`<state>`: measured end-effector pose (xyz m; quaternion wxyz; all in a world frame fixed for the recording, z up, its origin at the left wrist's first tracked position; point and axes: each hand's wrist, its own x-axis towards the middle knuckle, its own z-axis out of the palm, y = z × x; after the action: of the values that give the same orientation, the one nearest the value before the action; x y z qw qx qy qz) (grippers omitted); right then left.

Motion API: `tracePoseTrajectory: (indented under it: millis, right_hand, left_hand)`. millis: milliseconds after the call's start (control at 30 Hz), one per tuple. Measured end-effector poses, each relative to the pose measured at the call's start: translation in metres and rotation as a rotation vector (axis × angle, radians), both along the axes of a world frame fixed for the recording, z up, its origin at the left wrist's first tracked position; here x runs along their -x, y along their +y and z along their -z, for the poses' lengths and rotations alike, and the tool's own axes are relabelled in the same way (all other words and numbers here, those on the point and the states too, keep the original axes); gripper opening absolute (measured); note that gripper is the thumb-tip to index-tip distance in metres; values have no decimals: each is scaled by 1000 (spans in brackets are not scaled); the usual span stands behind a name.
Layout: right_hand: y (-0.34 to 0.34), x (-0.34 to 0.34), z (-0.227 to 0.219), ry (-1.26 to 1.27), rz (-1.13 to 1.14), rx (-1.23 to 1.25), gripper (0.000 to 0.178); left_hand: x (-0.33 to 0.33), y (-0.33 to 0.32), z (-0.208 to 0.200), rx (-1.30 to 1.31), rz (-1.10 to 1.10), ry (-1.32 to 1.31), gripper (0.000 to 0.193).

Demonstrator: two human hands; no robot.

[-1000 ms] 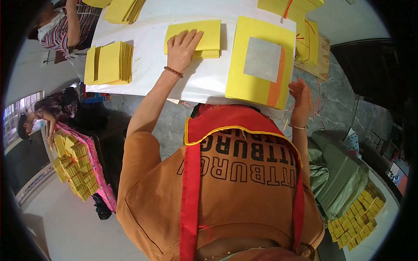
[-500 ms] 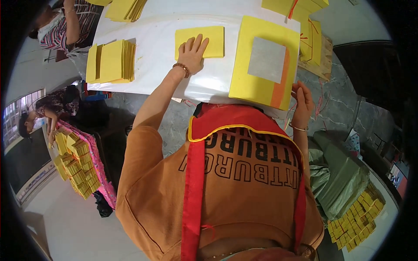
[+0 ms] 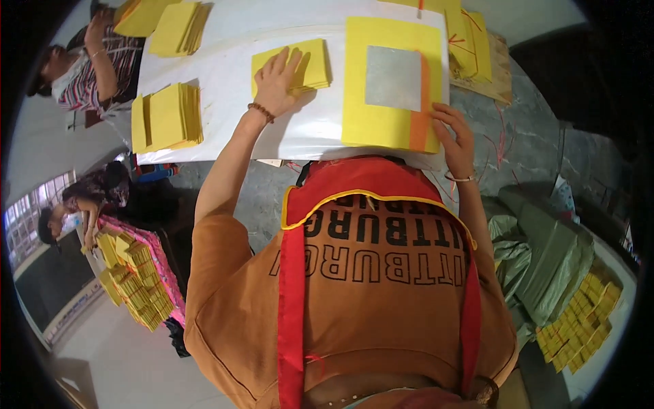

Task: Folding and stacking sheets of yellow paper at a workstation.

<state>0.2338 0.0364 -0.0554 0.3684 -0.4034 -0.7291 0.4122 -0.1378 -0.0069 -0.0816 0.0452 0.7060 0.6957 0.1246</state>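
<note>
My left hand (image 3: 276, 85) lies with fingers spread on a small stack of folded yellow paper (image 3: 312, 67), which sits slightly askew on the white-covered table. To its right is a big pile of yellow sheets (image 3: 357, 75). On top of that pile are a silver square (image 3: 393, 78) and an orange strip (image 3: 419, 131). At the pile's right edge, my right hand (image 3: 458, 140) has its fingers apart, the tips touching the border beside the strip. No sheet shows lifted in it.
Folded yellow bundles (image 3: 167, 119) lie on the table's left side. Tied yellow packs (image 3: 470, 51) rest on a board at the far right. Two other people are at the left, one beside a pink-edged box of yellow bundles (image 3: 136, 273). Green sacking (image 3: 545, 252) stands at right.
The view has shifted a little. My right hand has come in from beside the big pile to touch its right edge. The small stack under my left hand has turned slightly.
</note>
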Motion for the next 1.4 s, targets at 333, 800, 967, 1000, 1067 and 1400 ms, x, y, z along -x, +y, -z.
tracePoseTrajectory:
  millis: [333,800,967,1000,1067,1400]
  right_hand:
    - [5,1,4,69,6,114,16]
    - [7,-1,6,166,-12,233,21]
    - [7,0,7,187,-4,245,22]
    - [7,0,8,198,-2,252,22]
    - [7,0,8,208,0,260,21]
    - [7,-1,5,194,-15,252,30]
  left_hand:
    - [-129,-10,-78,-136,670,-75,46]
    - [-128,7,-87,62,585,-509,17]
    - [-127,10,-87,243,474,-649,15]
    - [-127,11,-87,244,475,-648,15]
    - [-127,13,-86,343,386,-750,16]
    - [-122,17,-80,446,318,-905,14]
